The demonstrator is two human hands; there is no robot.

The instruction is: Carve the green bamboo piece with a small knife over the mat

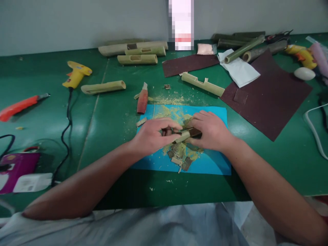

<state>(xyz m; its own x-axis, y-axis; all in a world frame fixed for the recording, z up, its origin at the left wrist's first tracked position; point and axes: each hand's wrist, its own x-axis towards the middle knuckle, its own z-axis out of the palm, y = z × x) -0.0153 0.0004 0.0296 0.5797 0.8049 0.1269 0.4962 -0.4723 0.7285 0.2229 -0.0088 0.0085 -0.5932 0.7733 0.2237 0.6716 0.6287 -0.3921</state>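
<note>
Over a blue sheet (217,160), a short pale green bamboo piece (182,137) lies between my two hands. My left hand (160,135) pinches its left end with bent fingers. Around its right end closes my right hand (210,131), with a dark brown strip (194,132), which looks like sandpaper, against the bamboo. Under the hands are green-yellow dust and several small cut bamboo chips (187,164). A red-handled utility knife (142,100) stands just beyond my left hand. The fingertips are partly hidden.
Beyond the sheet lie a notched bamboo tube (202,84), dark brown sandpaper sheets (269,99) and more bamboo tubes (137,59). At left are a yellow glue gun (77,73) with a black cord, a red cutter (20,106) and a purple box (22,167).
</note>
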